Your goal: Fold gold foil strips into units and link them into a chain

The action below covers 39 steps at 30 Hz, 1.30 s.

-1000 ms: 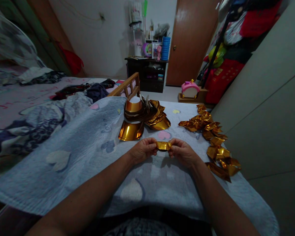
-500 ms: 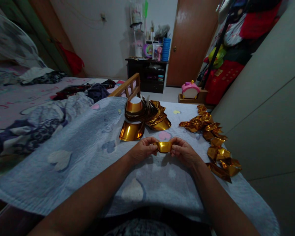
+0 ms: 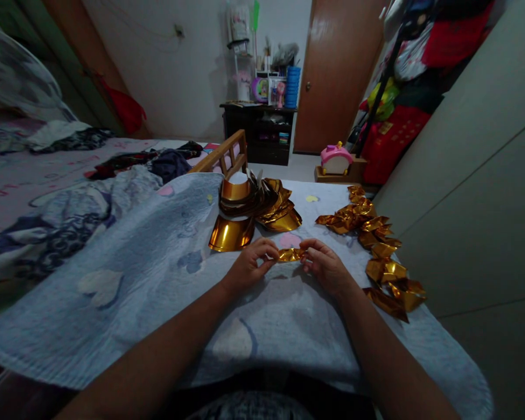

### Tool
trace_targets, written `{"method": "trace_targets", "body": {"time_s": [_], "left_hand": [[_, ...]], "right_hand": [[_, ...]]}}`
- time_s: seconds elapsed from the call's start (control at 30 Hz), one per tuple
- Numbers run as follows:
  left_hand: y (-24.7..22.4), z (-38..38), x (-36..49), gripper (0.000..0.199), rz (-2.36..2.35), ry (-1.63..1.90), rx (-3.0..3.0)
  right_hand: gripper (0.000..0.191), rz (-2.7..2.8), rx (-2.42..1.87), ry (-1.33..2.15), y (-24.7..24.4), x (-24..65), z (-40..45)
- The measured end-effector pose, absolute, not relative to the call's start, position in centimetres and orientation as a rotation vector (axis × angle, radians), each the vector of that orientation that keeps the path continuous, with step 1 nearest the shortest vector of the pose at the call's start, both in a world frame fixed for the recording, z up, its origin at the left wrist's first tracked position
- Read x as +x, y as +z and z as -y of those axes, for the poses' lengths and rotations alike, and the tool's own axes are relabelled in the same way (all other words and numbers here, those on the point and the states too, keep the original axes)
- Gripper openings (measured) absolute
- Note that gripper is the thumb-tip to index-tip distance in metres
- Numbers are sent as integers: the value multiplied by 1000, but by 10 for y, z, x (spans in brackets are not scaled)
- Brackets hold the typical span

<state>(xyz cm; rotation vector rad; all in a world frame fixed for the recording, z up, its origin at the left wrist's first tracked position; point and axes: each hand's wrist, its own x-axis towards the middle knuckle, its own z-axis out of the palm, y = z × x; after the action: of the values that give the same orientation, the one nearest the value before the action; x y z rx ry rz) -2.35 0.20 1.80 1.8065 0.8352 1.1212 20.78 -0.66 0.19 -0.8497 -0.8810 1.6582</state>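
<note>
Both hands meet at the middle of the pale blue heart-patterned blanket [image 3: 126, 256]; the left hand [image 3: 249, 265] pinches one end of a small folded strip of shiny gold foil paper [image 3: 290, 254] and the right hand [image 3: 326, 265] pinches the other, fingertips closed on it, the strip held just above the blanket; at 11 o'clock from the strip, near it, lies a loose stack of curved gold foil sheets [image 3: 251, 213]; from 1 to 4 o'clock runs a trail of finished folded gold foil pieces [image 3: 378, 248]; at 12 o'clock, well apart, a pink toy house [image 3: 336, 158] sits on a low wooden box [image 3: 347, 173].
</note>
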Motion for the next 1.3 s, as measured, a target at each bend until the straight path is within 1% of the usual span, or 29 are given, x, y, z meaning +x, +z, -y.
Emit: {"method": "trace_targets", "body": {"time_s": [0.2,0.4,0.8,1.1,1.3], "left_hand": [[14,0,-20,12,-859,1122,1929],[11,-2,-21,13,-916,1119,1974],[0,-6,-18,11,-928,1059,2064],[1,-2,-17,9,-967,1156,2077],[2,-1,-17,9,-992,1193,2074]], "right_hand": [[27,991,-992,1513,-2,204,5],[23,1069,-1061,1432,2,202,6],[17,1081,-1080,1431,2,198,7],[19,1088,-1093,1425,9,197,9],[16,1207,-1028,1415,6,202,10]]}}
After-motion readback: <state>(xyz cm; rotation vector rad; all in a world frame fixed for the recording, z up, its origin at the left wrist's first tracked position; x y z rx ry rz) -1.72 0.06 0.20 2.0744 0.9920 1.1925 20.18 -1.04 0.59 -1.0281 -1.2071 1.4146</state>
